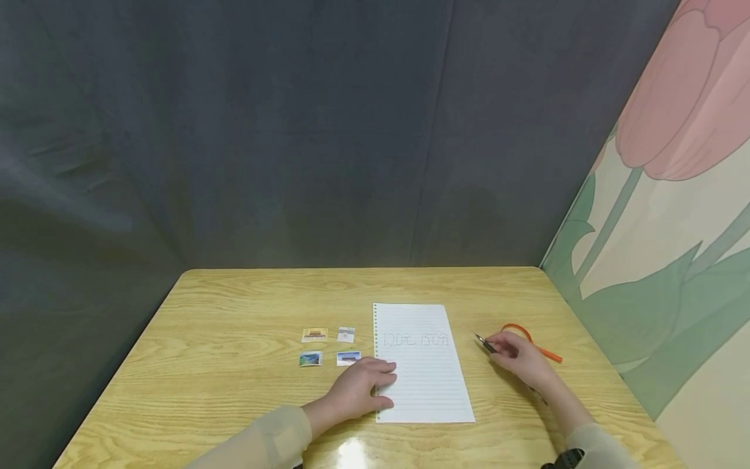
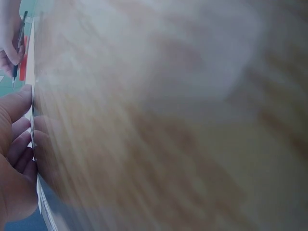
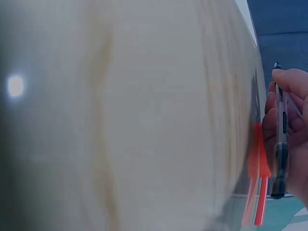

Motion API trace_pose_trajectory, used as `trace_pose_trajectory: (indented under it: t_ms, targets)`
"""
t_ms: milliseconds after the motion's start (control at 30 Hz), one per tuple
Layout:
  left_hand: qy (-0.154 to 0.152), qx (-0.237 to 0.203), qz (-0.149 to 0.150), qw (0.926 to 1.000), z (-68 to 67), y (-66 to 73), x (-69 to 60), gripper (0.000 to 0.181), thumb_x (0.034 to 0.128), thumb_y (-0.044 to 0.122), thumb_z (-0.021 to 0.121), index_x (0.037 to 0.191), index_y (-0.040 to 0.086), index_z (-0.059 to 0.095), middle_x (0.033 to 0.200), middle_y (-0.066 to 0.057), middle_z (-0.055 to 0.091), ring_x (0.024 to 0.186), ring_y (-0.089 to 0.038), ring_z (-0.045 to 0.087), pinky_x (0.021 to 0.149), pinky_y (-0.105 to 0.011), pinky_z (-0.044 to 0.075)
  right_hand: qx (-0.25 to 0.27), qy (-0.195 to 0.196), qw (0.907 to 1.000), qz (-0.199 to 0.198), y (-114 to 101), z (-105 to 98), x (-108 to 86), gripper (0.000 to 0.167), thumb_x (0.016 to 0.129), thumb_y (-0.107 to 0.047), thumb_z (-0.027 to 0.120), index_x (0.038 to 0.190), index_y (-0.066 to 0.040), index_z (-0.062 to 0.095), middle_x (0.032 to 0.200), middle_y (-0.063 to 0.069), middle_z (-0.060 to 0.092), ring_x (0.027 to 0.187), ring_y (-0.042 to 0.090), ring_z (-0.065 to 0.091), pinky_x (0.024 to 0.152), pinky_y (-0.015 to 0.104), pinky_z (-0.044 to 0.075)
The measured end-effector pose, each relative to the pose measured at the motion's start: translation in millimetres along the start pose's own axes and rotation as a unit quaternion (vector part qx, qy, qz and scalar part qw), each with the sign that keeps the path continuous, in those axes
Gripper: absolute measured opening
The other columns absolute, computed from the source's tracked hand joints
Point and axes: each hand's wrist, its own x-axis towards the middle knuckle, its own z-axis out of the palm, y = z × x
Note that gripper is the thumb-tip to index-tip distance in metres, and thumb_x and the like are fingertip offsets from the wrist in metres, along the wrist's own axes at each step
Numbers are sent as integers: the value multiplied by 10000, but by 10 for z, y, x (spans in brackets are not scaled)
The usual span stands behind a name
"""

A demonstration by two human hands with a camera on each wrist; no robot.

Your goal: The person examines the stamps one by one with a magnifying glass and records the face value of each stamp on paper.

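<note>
1. Two bare hands work over a pale yellow wood-grain table (image 1: 246, 319); the left hand (image 1: 357, 389) rests across the punched left edge of a white lined paper sheet (image 1: 422, 384), its grip loose, thumb spread from the fingers.
2. The right hand (image 1: 524, 362) pinches a slim clear-and-black pen (image 1: 485, 343), grip closed around it, tip pointing toward the sheet, just right of it.
3. Handwritten figures cross the sheet's upper part.
4. Four small rectangular picture cards (image 1: 315, 335) lie in two rows left of the sheet.
5. An orange looped plastic-looking object (image 1: 551, 355) lies beside the right hand.
</note>
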Motion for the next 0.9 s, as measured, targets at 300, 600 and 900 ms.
trace_pose_trajectory:
  t_ms: [300, 600, 900]
  targets:
    - [9, 78, 63, 9999, -10, 11, -1, 414, 852, 308, 781, 1230, 157, 709, 1391, -9, 578, 1289, -207, 505, 1107, -333, 378, -136, -63, 9999, -55, 45, -38, -69, 208, 826, -50, 796, 1017, -52, 713, 845, -4, 593, 739, 73, 507, 625, 209, 457]
    - [14, 49, 118, 9999, 4, -3, 11, 444, 856, 297, 781, 1260, 135, 694, 1386, -28, 581, 1284, -216, 514, 1105, -333, 381, -714, 173, 9952, -641, 83, -16, -94, 205, 784, -8, 809, 951, -100, 734, 791, -72, 570, 703, 42, 490, 588, 219, 444]
    - [18, 71, 111, 9999, -4, -1, 2, 459, 854, 301, 783, 1268, 129, 688, 1387, -23, 581, 1285, -212, 512, 1105, -329, 381, -1078, 600, 9900, -677, 127, 24, -87, 199, 778, -7, 812, 937, -102, 739, 755, -90, 547, 669, 32, 473, 567, 225, 429]
